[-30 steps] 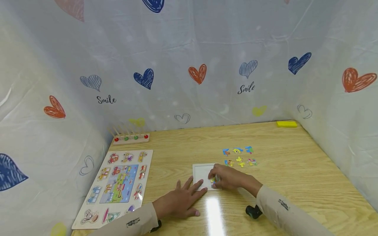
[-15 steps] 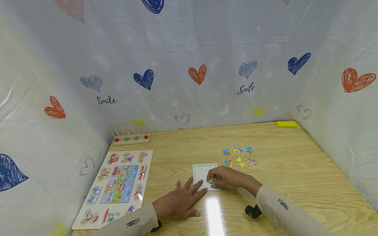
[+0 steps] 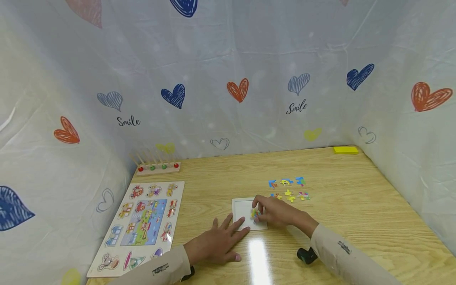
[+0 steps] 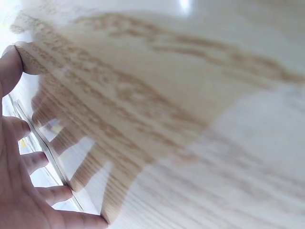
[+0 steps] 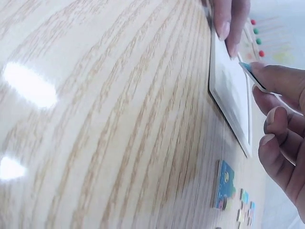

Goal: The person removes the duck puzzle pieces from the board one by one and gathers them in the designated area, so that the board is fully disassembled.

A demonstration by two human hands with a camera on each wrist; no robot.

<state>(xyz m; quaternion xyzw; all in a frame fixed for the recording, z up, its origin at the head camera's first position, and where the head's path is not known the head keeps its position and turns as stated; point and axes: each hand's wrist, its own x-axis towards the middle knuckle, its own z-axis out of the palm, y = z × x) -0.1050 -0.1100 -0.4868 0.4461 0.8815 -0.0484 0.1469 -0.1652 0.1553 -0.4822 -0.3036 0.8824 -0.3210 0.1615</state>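
My right hand (image 3: 277,209) pinches a colourful jigsaw puzzle piece (image 3: 254,214) between thumb and fingers. In the right wrist view the piece (image 5: 254,78) is seen nearly edge-on, tilted over the white puzzle frame (image 5: 228,81). That square frame (image 3: 244,204) lies flat on the table, with a plain white inside. My left hand (image 3: 221,242) is spread palm-down, its fingertips reaching over the frame's near left corner. In the left wrist view its fingers (image 4: 34,162) are spread along the frame's edge. Several loose puzzle pieces (image 3: 286,182) lie in two rows behind the right hand.
A larger board with vehicle pictures (image 3: 178,206) lies at the left. Behind it stands a wooden peg rack (image 3: 158,168) with red and green beads. A yellow block (image 3: 346,150) is at the far right table edge. A heart-patterned curtain (image 3: 206,118) encloses the table.
My right hand has risen slightly and turned the puzzle piece, which now tilts up over the frame. The left hand has stayed in place.
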